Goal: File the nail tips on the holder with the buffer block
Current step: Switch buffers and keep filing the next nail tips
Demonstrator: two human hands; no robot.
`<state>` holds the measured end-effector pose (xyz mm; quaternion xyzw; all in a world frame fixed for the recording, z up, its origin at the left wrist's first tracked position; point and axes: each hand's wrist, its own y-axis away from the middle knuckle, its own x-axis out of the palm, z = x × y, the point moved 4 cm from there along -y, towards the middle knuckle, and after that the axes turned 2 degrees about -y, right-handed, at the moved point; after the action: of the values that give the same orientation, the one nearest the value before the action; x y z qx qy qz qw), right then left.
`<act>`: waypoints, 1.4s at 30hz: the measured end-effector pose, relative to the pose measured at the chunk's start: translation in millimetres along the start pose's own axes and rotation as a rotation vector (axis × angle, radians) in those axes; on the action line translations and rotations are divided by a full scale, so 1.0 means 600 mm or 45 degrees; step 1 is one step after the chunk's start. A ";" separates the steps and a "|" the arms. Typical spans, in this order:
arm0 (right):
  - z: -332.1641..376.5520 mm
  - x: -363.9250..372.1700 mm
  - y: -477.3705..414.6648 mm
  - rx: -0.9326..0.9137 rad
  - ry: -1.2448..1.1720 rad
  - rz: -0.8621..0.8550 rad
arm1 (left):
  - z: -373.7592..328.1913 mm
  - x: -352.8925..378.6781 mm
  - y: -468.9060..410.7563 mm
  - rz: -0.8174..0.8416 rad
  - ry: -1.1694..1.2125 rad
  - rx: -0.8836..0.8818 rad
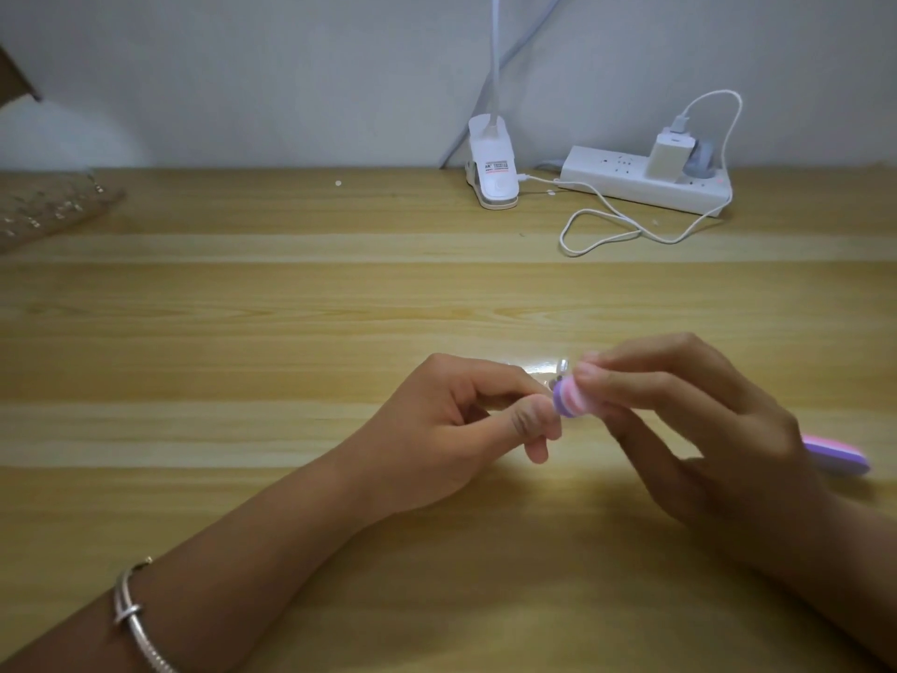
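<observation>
My right hand [699, 429] grips a long pink and purple buffer block; its near end [712, 398] pokes out between the fingertips and its far end [837, 456] shows behind the hand. My left hand [451, 429] pinches a small clear nail tip on its holder [559, 374] between thumb and forefinger. The block's end rests against the tip. Most of the holder is hidden by my fingers. Both hands hover just above the wooden table [291, 308].
A white clip lamp [492, 167] and a white power strip [640, 179] with a charger and looping cable [606, 230] sit at the back by the wall. A clear plastic box [43, 211] lies at the far left. A bracelet [136, 619] circles my left wrist.
</observation>
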<state>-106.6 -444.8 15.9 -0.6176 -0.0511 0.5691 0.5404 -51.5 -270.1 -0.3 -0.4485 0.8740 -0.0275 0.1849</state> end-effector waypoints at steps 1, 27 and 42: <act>0.007 0.005 0.002 -0.009 -0.025 0.006 | -0.001 0.000 -0.001 0.000 0.000 0.005; -0.009 0.003 0.005 0.079 0.005 0.025 | 0.002 0.000 0.000 0.006 0.017 0.028; 0.011 0.001 0.007 -0.052 -0.014 0.008 | 0.003 0.002 0.003 0.005 0.018 0.094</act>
<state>-113.5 -442.2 13.8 -0.6254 -0.0637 0.5731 0.5257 -53.2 -269.9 -2.7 -0.4394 0.8745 -0.0626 0.1955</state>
